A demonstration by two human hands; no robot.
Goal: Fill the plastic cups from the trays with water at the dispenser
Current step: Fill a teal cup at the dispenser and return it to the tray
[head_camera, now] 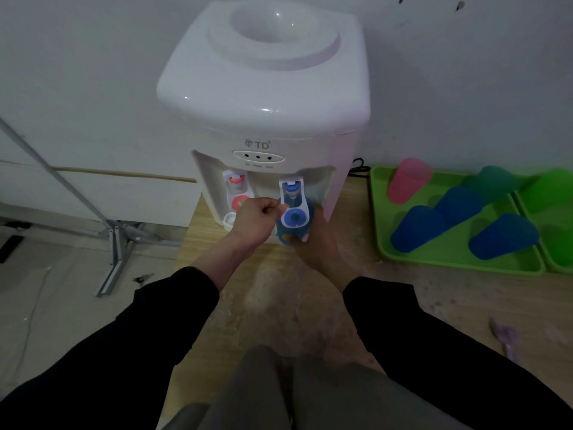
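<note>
Plastic cups [417,228] in green tray [459,264]

White dispenser [263,97] on wooden surface [403,293]; red tap [237,189] left, blue tap [293,209] right. Blue-green cup [290,236] under blue tap, gripped by right hand [316,243]; left hand [257,220] pinches the tap lever. Green tray [459,262] right of dispenser: pink cup [407,181], teal cup [493,181], three blue cups [418,228], apparently upside down.

The white plastic water dispenser [263,97] is glossy, like its blue-and-white plastic tap lever [294,217]; the blue plastic cup [283,235] beneath looks translucent. At three o'clock lies a smooth green plastic tray [459,263]. The pale wooden tabletop [403,299] is matt, scuffed at six o'clock.
</note>
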